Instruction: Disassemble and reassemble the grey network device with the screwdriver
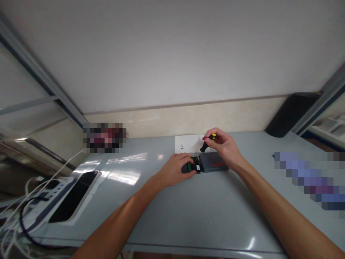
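A small grey metal box (215, 162) with a red label lies on the grey table (188, 208), near its far side. My left hand (176, 168) grips the box's left end, where a black part with a green connector (192, 167) sticks out. My right hand (225, 145) is closed round a screwdriver (207, 142) with a black and yellow handle. It holds the tool tilted, tip down toward the box's left end. Behind the hands lies a white paper sheet (185, 143) with a few tiny dark bits on it.
A white power strip with cables (37, 201) sits at the table's left edge. Beside it lies a dark panel (72, 196) on white backing. A black object (291, 113) leans at the back right corner. A wall rises just behind the table.
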